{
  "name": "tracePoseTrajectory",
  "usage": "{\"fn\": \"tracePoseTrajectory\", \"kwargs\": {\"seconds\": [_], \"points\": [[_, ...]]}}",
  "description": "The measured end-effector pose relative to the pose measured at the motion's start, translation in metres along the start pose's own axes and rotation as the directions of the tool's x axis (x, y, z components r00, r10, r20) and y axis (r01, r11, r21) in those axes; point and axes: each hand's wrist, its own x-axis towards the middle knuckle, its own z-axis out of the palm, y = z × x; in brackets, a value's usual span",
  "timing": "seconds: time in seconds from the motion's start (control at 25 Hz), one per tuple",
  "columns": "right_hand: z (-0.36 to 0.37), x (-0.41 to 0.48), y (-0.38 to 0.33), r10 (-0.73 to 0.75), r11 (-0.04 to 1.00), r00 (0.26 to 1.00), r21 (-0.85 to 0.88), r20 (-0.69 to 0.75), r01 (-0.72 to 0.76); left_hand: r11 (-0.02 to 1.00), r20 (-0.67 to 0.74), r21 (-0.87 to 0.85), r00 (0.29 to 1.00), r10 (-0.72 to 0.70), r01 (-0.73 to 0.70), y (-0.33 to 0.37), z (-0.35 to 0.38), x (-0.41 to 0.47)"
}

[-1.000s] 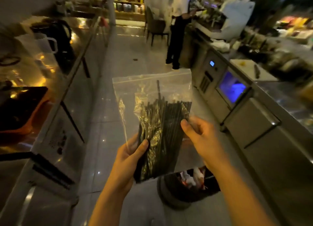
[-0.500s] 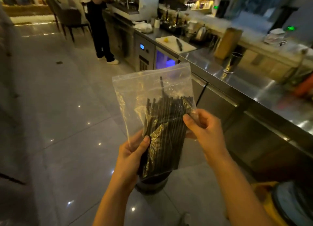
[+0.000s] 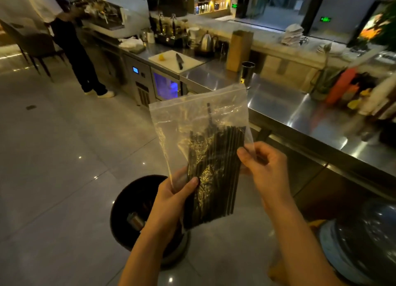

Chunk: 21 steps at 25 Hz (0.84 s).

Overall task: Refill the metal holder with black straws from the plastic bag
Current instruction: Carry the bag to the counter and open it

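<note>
- Stainless steel counter (image 3: 300, 105) ran along the right of the frame, and grey floor tiles (image 3: 53, 157) filled the left.
- Dead centre, a clear plastic zip bag (image 3: 192, 114) was held up in the air by both hands, with a bundle of thin black straws (image 3: 216, 167) standing lengthwise in its lower half.
- Left hand (image 3: 171, 197) gripped the bag's lower left edge, thumb pressed across the front over the straws.
- Right hand (image 3: 263, 167) pinched the bag's right edge between thumb and curled fingers, about halfway up.
- Cylindrical metal holder (image 3: 248, 71) stood upright on the counter, just above the bag's top edge in the frame, beside a tall wooden block (image 3: 239, 49).
- Further back, a white cutting board (image 3: 169, 60) carried a black-handled knife (image 3: 179, 61).
- Round black bin (image 3: 132, 210) sat on the floor at lower centre, behind the left wrist.
</note>
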Motion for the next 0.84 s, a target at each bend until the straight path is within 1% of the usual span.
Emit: {"fn": "tracePoseTrajectory", "kwargs": {"seconds": [0.16,0.36,0.64,0.84], "points": [[-0.057,0.029,0.015,0.024,0.999,0.997,0.025,-0.074,-0.022,0.998,0.017,0.019,0.998,-0.059,0.059,-0.011,0.057,0.040],[-0.103,0.056,0.036,0.054,0.998,0.989,0.047,-0.140,-0.047,0.992,0.062,0.062,0.991,-0.115,0.112,-0.024,0.100,0.079],[-0.131,0.119,0.058,0.084,0.996,0.961,-0.007,-0.265,-0.089,0.987,0.135,0.087,0.980,-0.148,0.137,-0.035,0.133,0.163],[-0.135,0.180,0.062,0.045,0.994,0.946,-0.083,-0.322,-0.075,0.988,0.201,0.037,0.967,-0.157,0.152,-0.024,0.144,0.241]]}}
